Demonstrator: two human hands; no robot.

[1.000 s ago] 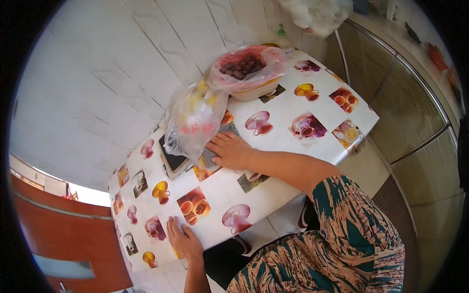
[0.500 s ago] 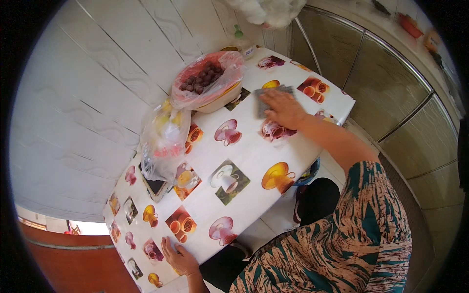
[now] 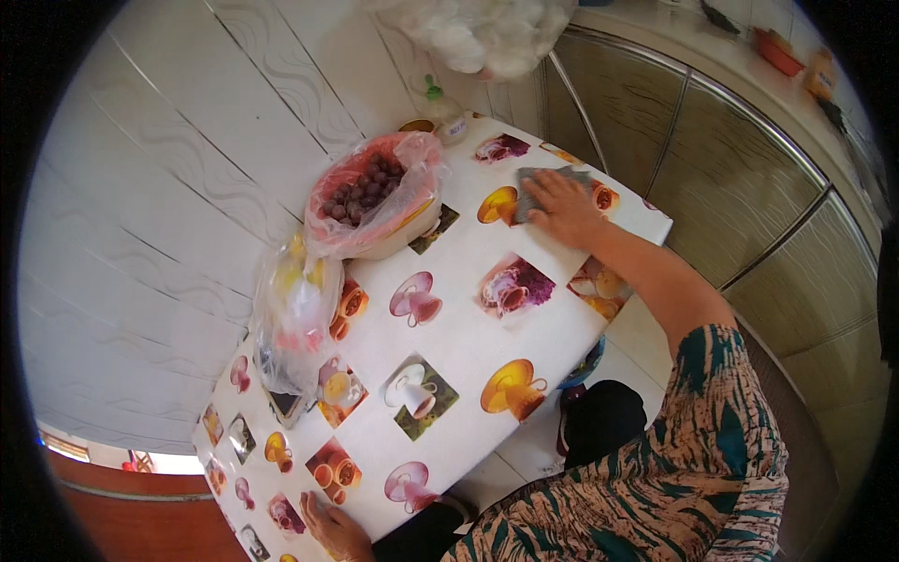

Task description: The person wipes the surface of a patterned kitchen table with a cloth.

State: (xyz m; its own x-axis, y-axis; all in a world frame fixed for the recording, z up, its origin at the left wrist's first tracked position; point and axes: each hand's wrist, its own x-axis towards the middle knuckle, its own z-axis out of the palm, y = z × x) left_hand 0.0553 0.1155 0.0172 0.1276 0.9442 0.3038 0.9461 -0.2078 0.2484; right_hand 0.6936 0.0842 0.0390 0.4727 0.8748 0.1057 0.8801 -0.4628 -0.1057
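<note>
a cream basin [image 3: 397, 243] lined with a pink plastic bag [image 3: 326, 228] holds dark grapes [image 3: 365, 194], with a green-topped bottle [image 3: 451, 125] beyond it. a clear plastic bag [image 3: 288, 330], its contents perhaps yellow fruit [image 3: 315, 273], lies just beside the basin. a red tray [image 3: 778, 53] rests on the counter [image 3: 651, 25] above brownish cabinet doors [image 3: 740, 173].

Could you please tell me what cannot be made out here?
In the head view:
Gray cloth: its middle, under the right hand.
Dark flat object: mostly covered by the plastic bag.
Blue thing: partly behind the table.
Left hand: forearm cut off by the lower edge.
</note>
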